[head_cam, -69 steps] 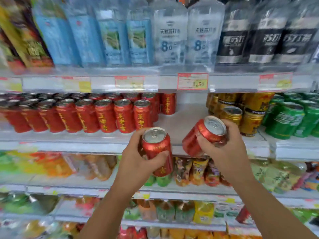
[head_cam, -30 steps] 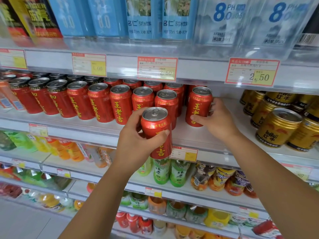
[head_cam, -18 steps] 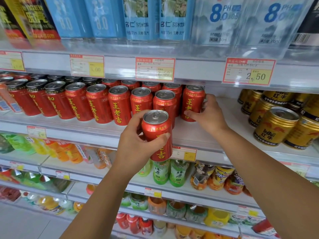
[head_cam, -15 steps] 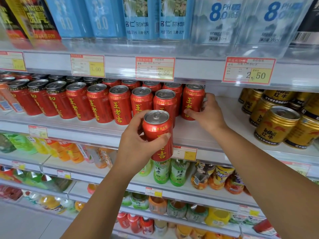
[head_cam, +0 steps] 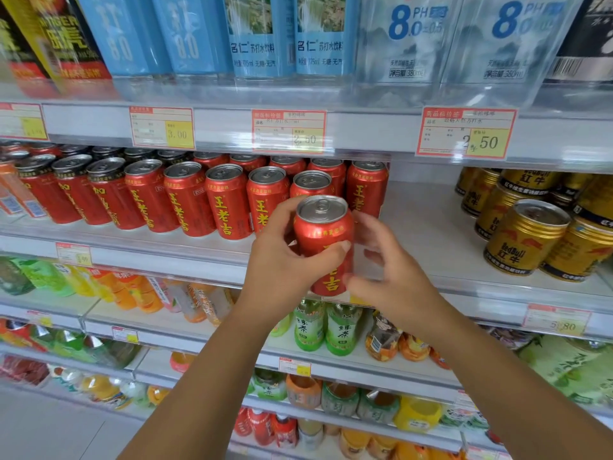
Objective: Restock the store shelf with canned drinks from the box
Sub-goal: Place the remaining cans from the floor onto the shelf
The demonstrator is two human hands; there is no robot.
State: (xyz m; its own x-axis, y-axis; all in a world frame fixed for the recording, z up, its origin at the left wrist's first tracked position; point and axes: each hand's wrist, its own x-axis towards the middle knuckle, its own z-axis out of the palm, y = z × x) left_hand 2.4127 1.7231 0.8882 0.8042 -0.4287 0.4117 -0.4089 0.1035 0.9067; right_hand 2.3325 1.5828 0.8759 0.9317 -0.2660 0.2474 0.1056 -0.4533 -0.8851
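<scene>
1. Our right hand [head_cam: 394, 277] has let go of the end can [head_cam: 366, 190] on the shelf [head_cam: 431, 227] and has come back toward us. It is now just beside the held can [head_cam: 323, 240].
2. Our left hand [head_cam: 282, 263] grips the held can. The thumb goes across the front and the other fingers wrap round the left side and the back.
3. The fingers of our right hand are loose and spread out, not wrapped round anything. The thumb tip is right at the low part of the held can. We cannot tell if it really touches.
4. The held can is up in the air, in front of the shelf edge. It stands nearly straight, tipped a little.
5. The held can is bright red and shiny. It has a silver top with a pull ring, and big yellow letters run down its side.
6. The end can stands alone now, at the right end of the back row.
7. More red cans [head_cam: 185, 197] of the same kind stand in rows on the left part of the shelf. The ones far left have dark tops.
8. The middle of the shelf is bare and white.
9. Gold cans [head_cam: 524, 237] stand on the right, well apart from the red ones.
10. A price tag [head_cam: 288, 131] hangs on the rail above.
11. Water bottles [head_cam: 404, 38] stand on the shelf over it.
12. Green bottles [head_cam: 341, 327] stand on the shelf below our hands.
</scene>
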